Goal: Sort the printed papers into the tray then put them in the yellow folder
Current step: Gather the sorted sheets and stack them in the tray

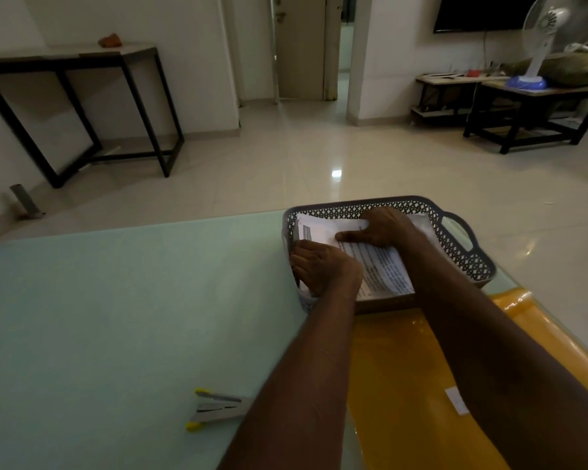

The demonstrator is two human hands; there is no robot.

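**GLASS TABLE, RIGHT OF CENTRE: STACK ABOVE FOLDER**

On the pale glass table (116,300), the tray (462,252) holds the printed papers (384,269), long axis running upper left to lower right. My left hand (323,266) grips the stack's left edge, fingers curled. My right hand (384,228) rests on top; I cannot tell whether its fingers hook the far edge. The yellow folder (398,368) lies directly below the tray, under both forearms. I judge the transfer a short pull toward the frame's lower edge.

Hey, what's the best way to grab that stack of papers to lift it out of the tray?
Take the paper stack by its near edge, coming from the yellow folder side: that edge seems to ride up on the tray wall, leaving room for fingers underneath.
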